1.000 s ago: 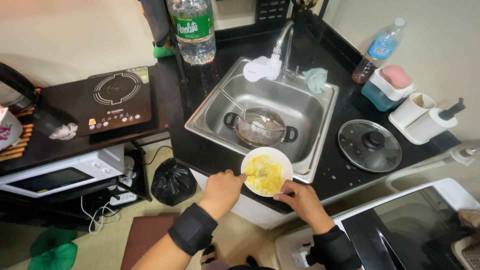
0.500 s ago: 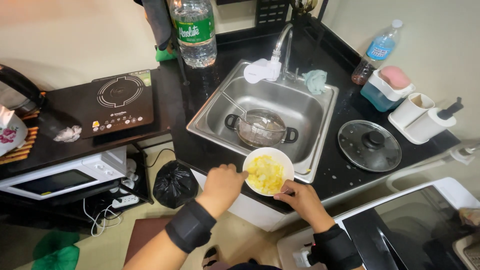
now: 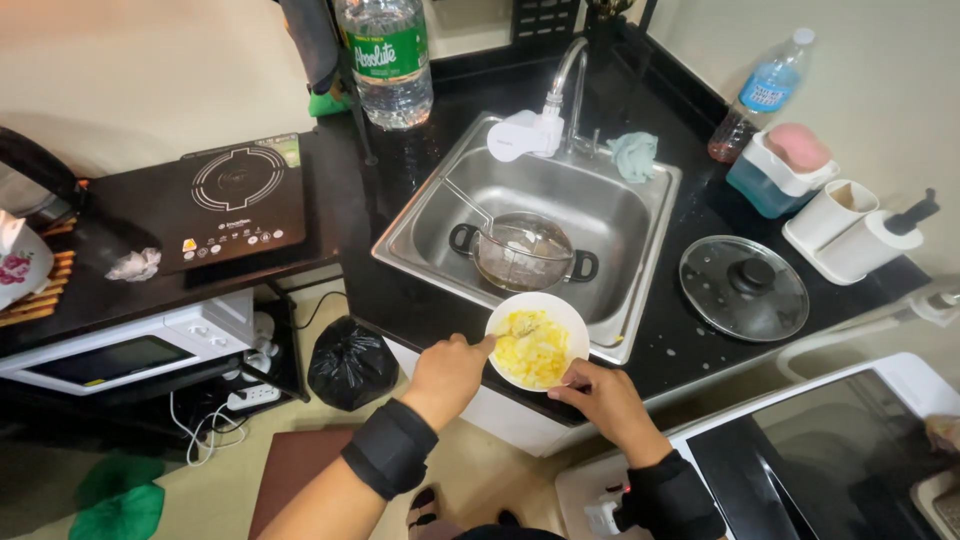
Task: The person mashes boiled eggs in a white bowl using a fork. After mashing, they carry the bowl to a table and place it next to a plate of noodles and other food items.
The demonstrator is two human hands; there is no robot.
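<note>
Black glossy countertop [image 3: 400,290] runs corner-wise against cream walls [image 3: 130,70], steel sink [image 3: 640,215] set in the middle. Left: lower dark shelf [image 3: 90,290] with induction hob [image 3: 235,200], white microwave [image 3: 130,345] under it. Beige tile floor [image 3: 215,470] near, with a black bag [image 3: 350,362], brown mat [image 3: 290,475], green cloth [image 3: 110,500]; even indoor light.

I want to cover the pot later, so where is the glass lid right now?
In the head view the glass lid lies flat on the black counter, right of the sink, just in front of the white cups.
</note>
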